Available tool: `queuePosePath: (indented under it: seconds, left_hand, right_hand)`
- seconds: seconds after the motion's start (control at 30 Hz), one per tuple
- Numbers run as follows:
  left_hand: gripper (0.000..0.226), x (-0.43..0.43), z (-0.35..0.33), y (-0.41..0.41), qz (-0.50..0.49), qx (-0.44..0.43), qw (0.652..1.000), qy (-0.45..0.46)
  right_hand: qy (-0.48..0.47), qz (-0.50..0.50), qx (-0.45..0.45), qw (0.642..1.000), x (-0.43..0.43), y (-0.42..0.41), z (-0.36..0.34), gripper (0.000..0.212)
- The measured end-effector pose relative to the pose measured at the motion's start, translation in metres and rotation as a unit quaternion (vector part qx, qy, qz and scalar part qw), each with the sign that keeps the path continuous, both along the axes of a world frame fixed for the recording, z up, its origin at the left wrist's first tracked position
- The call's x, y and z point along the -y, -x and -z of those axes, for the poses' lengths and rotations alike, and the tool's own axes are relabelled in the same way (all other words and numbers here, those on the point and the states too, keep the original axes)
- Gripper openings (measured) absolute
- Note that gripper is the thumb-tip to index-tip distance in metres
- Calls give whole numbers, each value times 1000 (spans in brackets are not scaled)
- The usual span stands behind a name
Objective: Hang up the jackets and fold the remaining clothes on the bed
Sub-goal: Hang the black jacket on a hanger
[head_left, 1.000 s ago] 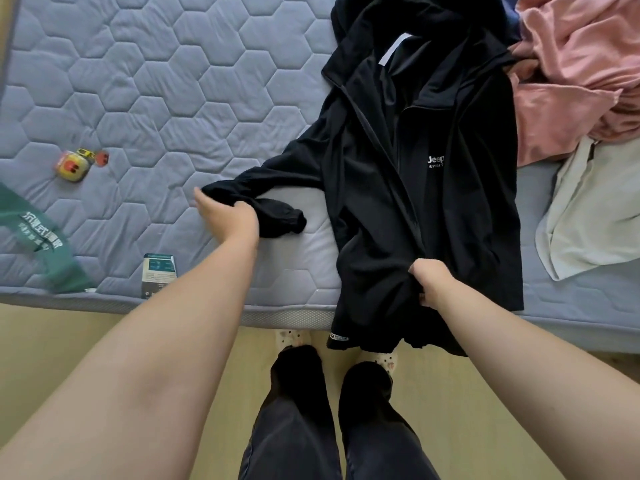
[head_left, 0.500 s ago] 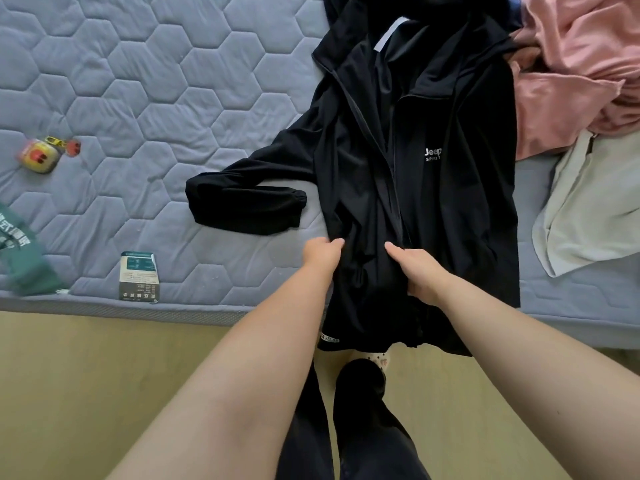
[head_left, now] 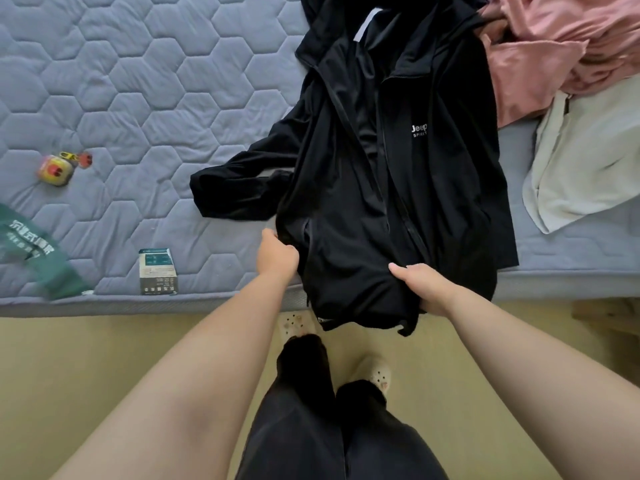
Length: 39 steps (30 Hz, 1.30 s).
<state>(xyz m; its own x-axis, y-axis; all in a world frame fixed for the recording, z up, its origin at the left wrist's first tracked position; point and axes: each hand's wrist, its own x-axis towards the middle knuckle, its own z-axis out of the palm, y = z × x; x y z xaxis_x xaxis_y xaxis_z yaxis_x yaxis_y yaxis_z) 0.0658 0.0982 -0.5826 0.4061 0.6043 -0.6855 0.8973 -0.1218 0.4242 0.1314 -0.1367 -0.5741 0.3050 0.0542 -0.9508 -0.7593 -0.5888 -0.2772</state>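
A black zip jacket with a white chest logo lies front up on the quilted blue-grey bed, its hem hanging over the near edge. One sleeve lies folded out to the left. My left hand grips the jacket's lower left edge. My right hand grips the hem on the right, fingers curled under the fabric. A pink garment and a cream garment lie in a heap to the right of the jacket.
A green cloth with white print lies at the bed's left edge. A small box sits near the front edge and a yellow-and-red toy further left. My legs and slippers stand on the tan floor below.
My left hand let go of the sleeve and moved right to the jacket's lower left edge. My right hand shifted along the hem. The lower part of the jacket is now bunched and lifted.
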Motion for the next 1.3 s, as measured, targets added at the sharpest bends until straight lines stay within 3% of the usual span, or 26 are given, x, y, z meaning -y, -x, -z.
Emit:
queuePosePath:
  seconds: [0.1, 0.17, 0.23, 0.27, 0.3, 0.33, 0.4, 0.43, 0.5, 0.57, 0.63, 0.77, 0.87, 1.0, 1.1, 1.2, 1.3]
  left_hand:
    - [31, 24, -2, 30, 12, 43, 999, 18]
    - [37, 41, -3, 58, 155, 112, 982, -12]
    - [49, 55, -1, 85, 336, 186, 919, -83]
    - [62, 62, 0, 94, 390, 193, 895, -94]
    - [75, 68, 5, 100, 401, 178, 895, -83]
    - [87, 73, 6, 103, 359, 154, 920, -43]
    - [92, 81, 0, 100, 118, 122, 978, 125]
    - [81, 84, -5, 94, -22, 118, 970, 212]
    - [48, 84, -12, 82, -238, 89, 907, 335]
    - [34, 83, -13, 79, -352, 104, 845, 390]
    - [35, 83, -12, 79, -373, 121, 824, 410]
    - [33, 86, -16, 70, -316, 82, 859, 395]
    - [18, 87, -16, 64, -281, 69, 894, 342]
    - [16, 70, -6, 79, -217, 73, 970, 79]
    - [20, 51, 1, 100, -205, 36, 978, -12]
    - [15, 44, 0, 108, -33, -42, 998, -16]
    - [51, 49, -2, 100, 63, -16, 997, -39]
  right_hand:
    - [-53, 82, -1, 995, -2, 14, -6, 39]
    - [-82, 112, -10, 990, 1, 24, -13, 39]
    - [-96, 136, -19, 986, 4, 33, -19, 47]
    - [-113, 140, -23, 983, 5, 36, -24, 46]
    - [-132, 146, -27, 980, 5, 38, -28, 44]
    - [-146, 149, -29, 978, 4, 40, -31, 43]
    - [-170, 147, -43, 974, 3, 42, -36, 44]
    - [-176, 141, -49, 973, 2, 42, -38, 44]
    - [-191, 119, -55, 973, 1, 40, -39, 45]
    - [-197, 109, -59, 973, 0, 38, -42, 44]
    - [-197, 109, -53, 973, 0, 37, -42, 41]
    - [-175, 102, -28, 979, 3, 37, -39, 34]
    - [-151, 92, -10, 984, 6, 37, -37, 35]
    - [-107, 118, 62, 985, 10, 35, -26, 29]
    - [-29, 17, 91, 995, 9, 36, -19, 21]
    - [46, -131, 110, 984, 6, 38, -13, 20]
    - [69, -174, 139, 972, 6, 36, -12, 36]
